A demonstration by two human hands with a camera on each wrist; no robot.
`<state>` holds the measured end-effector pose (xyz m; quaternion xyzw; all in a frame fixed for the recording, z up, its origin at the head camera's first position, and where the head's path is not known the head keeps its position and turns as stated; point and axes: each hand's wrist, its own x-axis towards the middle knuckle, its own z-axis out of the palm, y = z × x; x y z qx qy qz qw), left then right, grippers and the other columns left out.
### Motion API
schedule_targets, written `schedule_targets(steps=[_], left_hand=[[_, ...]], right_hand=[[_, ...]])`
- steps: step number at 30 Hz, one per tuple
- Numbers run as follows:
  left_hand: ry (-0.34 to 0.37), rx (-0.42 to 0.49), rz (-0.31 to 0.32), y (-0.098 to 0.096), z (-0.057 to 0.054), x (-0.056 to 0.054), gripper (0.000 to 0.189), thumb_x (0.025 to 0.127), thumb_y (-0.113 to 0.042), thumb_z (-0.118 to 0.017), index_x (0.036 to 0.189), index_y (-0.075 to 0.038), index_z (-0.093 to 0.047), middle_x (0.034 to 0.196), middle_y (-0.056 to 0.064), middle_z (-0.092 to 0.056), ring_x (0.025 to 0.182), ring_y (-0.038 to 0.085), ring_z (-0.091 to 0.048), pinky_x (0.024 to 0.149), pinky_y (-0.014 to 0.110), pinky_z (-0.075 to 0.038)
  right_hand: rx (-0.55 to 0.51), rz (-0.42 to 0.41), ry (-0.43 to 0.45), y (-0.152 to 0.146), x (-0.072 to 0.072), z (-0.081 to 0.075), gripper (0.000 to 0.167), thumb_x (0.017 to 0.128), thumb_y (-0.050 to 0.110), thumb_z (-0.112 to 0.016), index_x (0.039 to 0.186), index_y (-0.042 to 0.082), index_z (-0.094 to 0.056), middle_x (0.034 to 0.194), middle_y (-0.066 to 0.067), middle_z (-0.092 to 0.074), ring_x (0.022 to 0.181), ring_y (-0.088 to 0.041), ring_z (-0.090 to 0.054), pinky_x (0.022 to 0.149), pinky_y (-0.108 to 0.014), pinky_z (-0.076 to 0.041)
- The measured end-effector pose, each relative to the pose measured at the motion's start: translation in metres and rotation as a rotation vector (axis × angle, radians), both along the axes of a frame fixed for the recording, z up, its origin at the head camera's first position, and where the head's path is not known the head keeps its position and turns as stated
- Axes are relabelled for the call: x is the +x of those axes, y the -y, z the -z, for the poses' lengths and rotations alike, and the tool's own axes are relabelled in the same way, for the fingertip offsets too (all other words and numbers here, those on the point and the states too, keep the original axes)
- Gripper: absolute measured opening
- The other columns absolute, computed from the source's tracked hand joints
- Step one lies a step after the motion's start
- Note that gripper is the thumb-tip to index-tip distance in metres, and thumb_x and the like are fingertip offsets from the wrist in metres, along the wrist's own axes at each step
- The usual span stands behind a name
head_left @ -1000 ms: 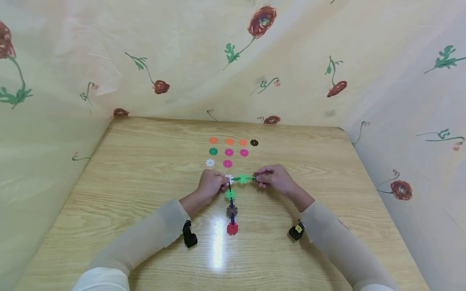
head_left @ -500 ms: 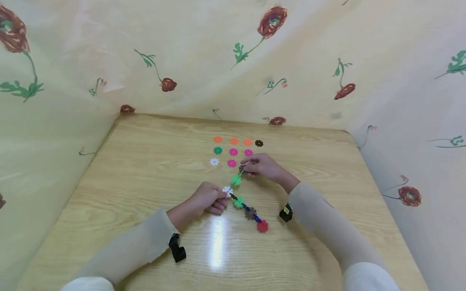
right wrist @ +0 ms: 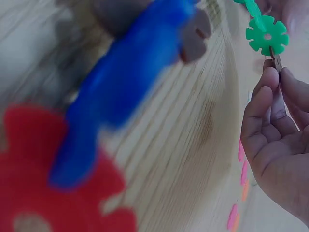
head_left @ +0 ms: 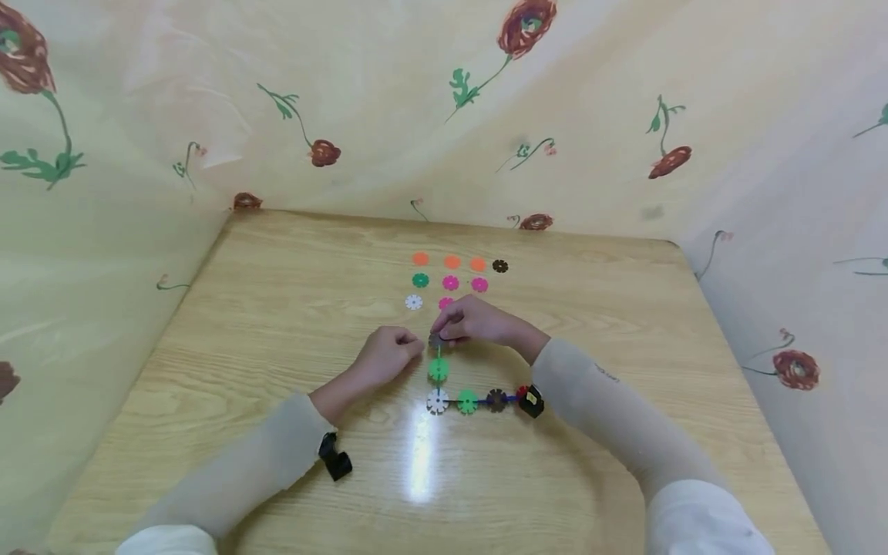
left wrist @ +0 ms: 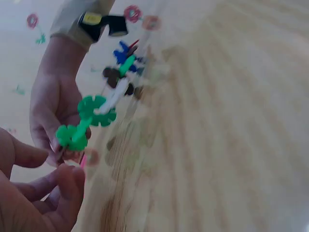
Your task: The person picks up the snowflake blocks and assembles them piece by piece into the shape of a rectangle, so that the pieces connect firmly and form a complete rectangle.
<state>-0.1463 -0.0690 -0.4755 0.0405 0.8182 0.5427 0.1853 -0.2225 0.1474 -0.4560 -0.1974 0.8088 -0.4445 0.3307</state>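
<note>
A chain of interlocking flower-shaped plastic discs forms an L in the head view. At its top end my right hand (head_left: 479,322) pinches a brown disc (head_left: 435,340) between thumb and fingers. Below that come a green disc (head_left: 438,370) and the white corner disc (head_left: 437,401). The other leg runs right through another green disc (head_left: 468,401) and a dark brown disc (head_left: 496,400). Its red end disc (right wrist: 63,193) and a blue connecting disc (right wrist: 130,72) loom close in the right wrist view. My left hand (head_left: 385,356) is beside the brown disc, fingers loosely bent, holding nothing.
Behind my hands, loose discs lie in rows on the wooden table (head_left: 277,324): several orange (head_left: 452,262) and pink (head_left: 479,285), a dark green (head_left: 420,280), a white (head_left: 413,302) and a dark brown one (head_left: 500,266). Flower-patterned sheeting (head_left: 388,100) surrounds the table's back and sides.
The chain has turned anticlockwise, its long leg swinging from pointing toward me to pointing right. My left hand has let go of the white disc; my right hand has moved left, keeping the brown disc.
</note>
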Motion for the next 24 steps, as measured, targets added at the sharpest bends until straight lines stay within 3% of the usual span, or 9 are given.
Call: schedule_targets(steps=[2,5,7,9,13,18,21,24], left_hand=[[0.089,0.11,-0.025,-0.002,0.002,-0.009,0.02,0.099,-0.02,-0.064,0.1,-0.003,-0.073,0.085,0.009,-0.069,0.068,0.017,-0.061,0.056,0.027,-0.052],[0.197,0.217,-0.025,-0.005,0.005,-0.017,0.019,0.1,-0.018,-0.065,0.104,-0.001,-0.072,0.087,0.012,-0.069,0.069,0.018,-0.063,0.056,0.028,-0.054],[0.21,0.246,-0.029,-0.007,0.007,-0.02,0.018,0.099,-0.016,-0.066,0.103,0.0,-0.072,0.084,0.012,-0.069,0.068,0.017,-0.063,0.056,0.027,-0.054],[0.207,0.256,-0.04,-0.009,0.008,-0.023,0.016,0.098,-0.013,-0.067,0.103,0.002,-0.072,0.08,0.012,-0.068,0.066,0.016,-0.062,0.055,0.026,-0.053],[0.22,0.256,-0.073,-0.01,0.01,-0.028,0.016,0.097,-0.011,-0.068,0.104,0.003,-0.072,0.079,0.01,-0.069,0.065,0.015,-0.061,0.053,0.024,-0.052],[0.251,0.253,-0.072,-0.008,0.008,-0.029,0.018,0.099,-0.011,-0.065,0.107,0.004,-0.071,0.083,0.012,-0.069,0.065,0.015,-0.062,0.054,0.024,-0.054],[0.278,0.267,-0.07,-0.008,0.008,-0.031,0.019,0.099,-0.011,-0.064,0.108,0.005,-0.07,0.083,0.012,-0.069,0.064,0.014,-0.063,0.054,0.024,-0.056],[0.294,0.273,-0.076,-0.009,0.008,-0.033,0.019,0.099,-0.011,-0.064,0.108,0.005,-0.07,0.082,0.011,-0.069,0.063,0.013,-0.063,0.053,0.023,-0.056]], right_hand=[[0.003,-0.022,-0.002,0.003,0.0,-0.001,0.018,0.097,0.002,-0.063,0.112,0.002,-0.074,0.096,-0.006,-0.074,0.081,-0.019,-0.066,0.073,-0.03,-0.057],[-0.008,-0.044,0.019,0.005,-0.001,-0.005,0.02,0.099,0.004,-0.061,0.116,-0.001,-0.071,0.097,-0.007,-0.074,0.084,-0.02,-0.068,0.078,-0.033,-0.059],[-0.009,-0.03,0.019,0.004,-0.004,-0.007,0.022,0.1,0.004,-0.06,0.118,-0.003,-0.069,0.096,-0.01,-0.074,0.084,-0.021,-0.069,0.079,-0.034,-0.06],[0.029,0.008,-0.042,0.002,-0.01,-0.01,0.022,0.1,0.005,-0.06,0.119,-0.003,-0.068,0.094,-0.01,-0.073,0.083,-0.021,-0.069,0.077,-0.034,-0.06],[0.198,0.075,-0.241,0.002,-0.026,-0.01,0.026,0.099,0.011,-0.064,0.122,0.002,-0.069,0.093,-0.01,-0.071,0.078,-0.021,-0.067,0.068,-0.032,-0.056],[0.462,-0.046,-0.446,0.009,-0.036,0.001,0.028,0.096,0.016,-0.068,0.123,0.007,-0.068,0.092,-0.007,-0.068,0.078,-0.019,-0.06,0.068,-0.031,-0.051],[0.513,-0.077,-0.473,0.009,-0.033,0.006,0.023,0.092,0.012,-0.071,0.114,0.004,-0.067,0.086,-0.005,-0.065,0.074,-0.019,-0.057,0.067,-0.031,-0.05],[0.485,-0.073,-0.443,0.007,-0.03,0.006,0.021,0.087,0.01,-0.074,0.105,0.004,-0.065,0.085,-0.005,-0.063,0.074,-0.02,-0.057,0.067,-0.031,-0.051]])
